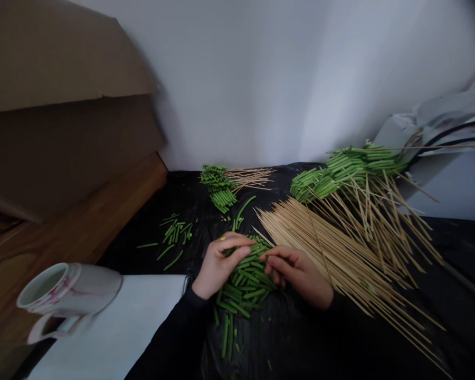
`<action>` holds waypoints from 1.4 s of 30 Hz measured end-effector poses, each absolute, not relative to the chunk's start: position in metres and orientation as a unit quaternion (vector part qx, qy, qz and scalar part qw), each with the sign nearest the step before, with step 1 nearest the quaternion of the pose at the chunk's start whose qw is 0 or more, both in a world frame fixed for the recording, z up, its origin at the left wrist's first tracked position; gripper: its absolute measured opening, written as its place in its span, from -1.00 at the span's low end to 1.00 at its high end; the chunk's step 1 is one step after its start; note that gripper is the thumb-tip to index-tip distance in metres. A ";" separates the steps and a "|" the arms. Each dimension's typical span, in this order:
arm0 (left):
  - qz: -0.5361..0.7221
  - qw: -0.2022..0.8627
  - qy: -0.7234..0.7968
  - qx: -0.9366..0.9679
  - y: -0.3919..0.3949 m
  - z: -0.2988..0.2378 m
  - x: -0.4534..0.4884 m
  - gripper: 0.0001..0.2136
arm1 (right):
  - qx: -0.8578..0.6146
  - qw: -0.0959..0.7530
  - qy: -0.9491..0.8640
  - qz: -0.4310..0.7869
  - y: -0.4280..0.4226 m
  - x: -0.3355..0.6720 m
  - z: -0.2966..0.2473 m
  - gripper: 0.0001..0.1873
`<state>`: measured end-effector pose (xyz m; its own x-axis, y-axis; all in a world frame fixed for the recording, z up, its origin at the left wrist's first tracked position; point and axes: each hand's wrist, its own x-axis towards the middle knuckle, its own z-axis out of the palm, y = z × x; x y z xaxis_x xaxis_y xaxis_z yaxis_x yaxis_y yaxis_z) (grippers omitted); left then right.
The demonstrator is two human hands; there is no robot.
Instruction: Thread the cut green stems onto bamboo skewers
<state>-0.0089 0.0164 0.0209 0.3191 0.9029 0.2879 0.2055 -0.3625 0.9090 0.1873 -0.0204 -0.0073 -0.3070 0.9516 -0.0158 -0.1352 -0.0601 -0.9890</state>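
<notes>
Both hands are over a heap of short-cut green stems (243, 287), which look like garlic scapes. My left hand (221, 261) is closed, thumb and fingertips nearly together at the heap's upper edge. Whatever lies between those fingers cannot be made out. Across a small gap, my right hand (296, 272) pinches at the heap's right side, thumb against forefinger; its grip is too dark to read. Close to the right hand lies a broad bundle of bare bamboo skewers (324, 243), their pointed ends toward the heap.
Skewered green stems (348, 169) are stacked at the back right, a smaller stack (219, 187) at the back middle. Loose offcuts (176, 232) lie left on the black plastic sheet (142, 232). A white mug (75, 290) lies tipped at front left. A cardboard box (63, 105) stands behind it.
</notes>
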 end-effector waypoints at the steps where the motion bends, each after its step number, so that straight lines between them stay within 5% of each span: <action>1: 0.419 0.409 0.373 0.720 0.014 0.020 -0.007 -0.86 | -0.389 0.436 -0.530 0.614 -0.021 0.187 -0.008 -0.67; 7: 0.411 0.422 0.325 0.739 0.007 0.014 0.005 -0.93 | -0.399 0.411 -0.545 0.613 -0.022 0.187 -0.008 -0.63; 13: 0.488 0.421 0.461 0.610 0.032 0.004 -0.019 -0.84 | -0.413 0.418 -0.532 0.610 -0.019 0.188 -0.008 -0.58; 18: 0.629 0.311 0.503 0.505 0.065 -0.013 -0.053 -0.50 | -0.427 0.419 -0.532 0.599 -0.018 0.190 -0.007 -0.57; 21: 0.496 0.233 0.531 0.646 0.068 -0.021 -0.051 -0.73 | -0.424 0.419 -0.530 0.602 -0.018 0.190 -0.008 -0.58; 27: 0.245 0.126 0.529 0.803 0.060 -0.033 -0.028 -0.64 | -0.420 0.425 -0.536 0.596 -0.020 0.189 -0.010 -0.58; 42: 0.112 0.042 0.665 0.737 0.117 0.002 0.002 -0.81 | -0.425 0.421 -0.546 0.587 -0.019 0.189 -0.009 -0.56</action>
